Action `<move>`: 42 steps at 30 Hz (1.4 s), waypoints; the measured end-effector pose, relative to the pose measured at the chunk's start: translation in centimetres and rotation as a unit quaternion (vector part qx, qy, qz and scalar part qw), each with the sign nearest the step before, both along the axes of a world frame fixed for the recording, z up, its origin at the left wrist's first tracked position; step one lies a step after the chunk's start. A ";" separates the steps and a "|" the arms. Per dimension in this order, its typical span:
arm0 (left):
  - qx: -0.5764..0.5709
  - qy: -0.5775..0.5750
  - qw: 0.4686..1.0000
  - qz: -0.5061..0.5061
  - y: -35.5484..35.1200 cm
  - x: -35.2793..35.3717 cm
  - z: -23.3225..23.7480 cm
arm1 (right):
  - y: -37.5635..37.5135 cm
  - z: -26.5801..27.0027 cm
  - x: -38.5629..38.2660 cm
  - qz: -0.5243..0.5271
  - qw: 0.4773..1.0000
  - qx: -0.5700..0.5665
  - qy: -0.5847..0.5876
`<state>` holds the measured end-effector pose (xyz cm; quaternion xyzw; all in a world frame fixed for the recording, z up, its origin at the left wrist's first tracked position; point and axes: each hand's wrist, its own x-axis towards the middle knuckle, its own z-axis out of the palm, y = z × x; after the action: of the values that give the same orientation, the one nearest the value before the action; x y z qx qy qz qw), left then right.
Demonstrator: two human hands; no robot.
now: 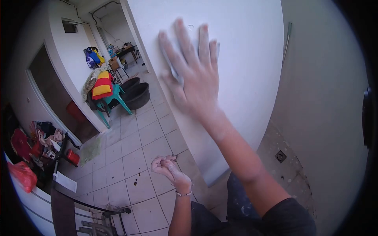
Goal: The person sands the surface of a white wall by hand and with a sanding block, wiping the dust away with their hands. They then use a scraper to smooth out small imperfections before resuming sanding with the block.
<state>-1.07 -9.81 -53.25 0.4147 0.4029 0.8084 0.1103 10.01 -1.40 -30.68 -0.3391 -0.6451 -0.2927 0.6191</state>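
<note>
My right hand is spread with fingers apart over the white wall panel, palm toward its surface. The fingertips are whitish with powder and slightly blurred. Lower down, over the tiled floor, my left hand is curled closed, with pale powder on its fingers and a beaded bracelet at the wrist. Whatever the left fingers enclose, if anything, is hidden. A small mark shows on the panel just above the right fingers.
A teal plastic stool holds a red and yellow cushion. Black tubs stand beside it on the tiled floor. Cluttered items, a red bucket and a metal rack lie left. A floor drain is right.
</note>
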 end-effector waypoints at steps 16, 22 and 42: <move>-0.135 0.272 0.951 0.062 1.7 5.3 0.8 | -13.6 -41.4 11.1 0.084 0.843 -0.527 0.062; -0.132 0.227 0.962 0.078 3.4 6.8 -0.3 | -14.5 -40.6 15.6 0.051 0.851 -0.512 0.106; -0.076 0.223 0.963 0.132 5.0 6.8 -2.1 | -10.1 -33.2 9.4 0.226 0.863 -0.383 0.241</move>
<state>5.71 -4.80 -55.37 0.5178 0.5288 0.6700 -0.0585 19.43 -11.46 -63.86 -0.4540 -0.5963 0.2163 0.6258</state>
